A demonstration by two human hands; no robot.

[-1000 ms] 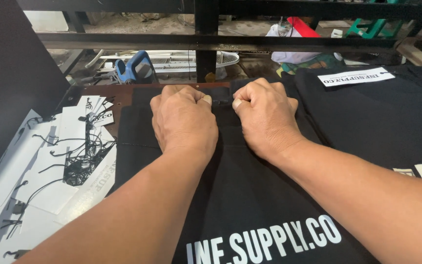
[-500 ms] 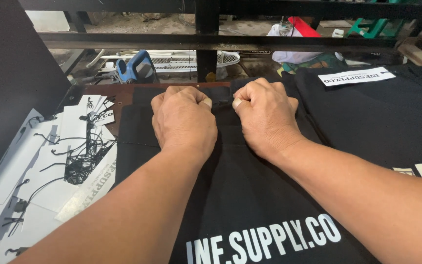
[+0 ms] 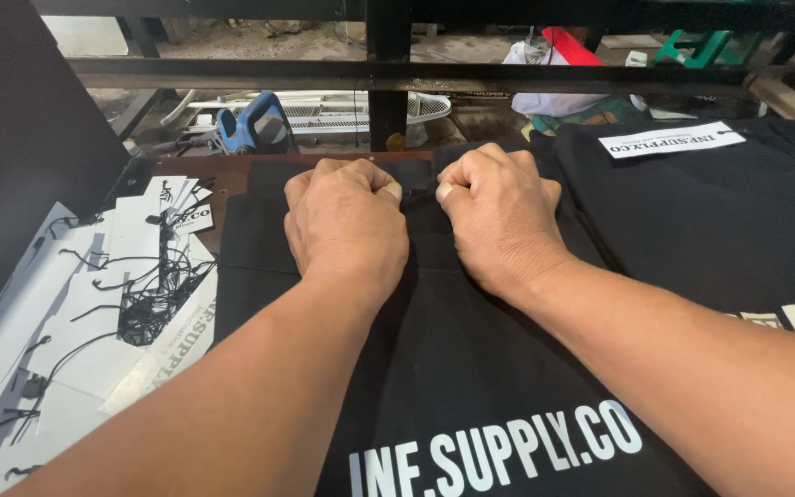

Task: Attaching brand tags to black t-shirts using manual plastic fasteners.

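Note:
A black T-shirt (image 3: 471, 368) with white printed lettering lies flat on the wooden table (image 3: 204, 170) in front of me. My left hand (image 3: 347, 225) and my right hand (image 3: 499, 216) rest side by side at its far edge, near the collar. Both are curled into fists with the fingers tucked under, pinching the black fabric between thumb and fingers. The fingertips and what lies under them are hidden.
White card tags with black strings (image 3: 131, 294) lie scattered at the left. A stack of black garments (image 3: 720, 221) with a white label (image 3: 669, 140) sits at the right. A dark board (image 3: 20, 147) leans at far left. A black metal rail (image 3: 397, 74) runs behind the table.

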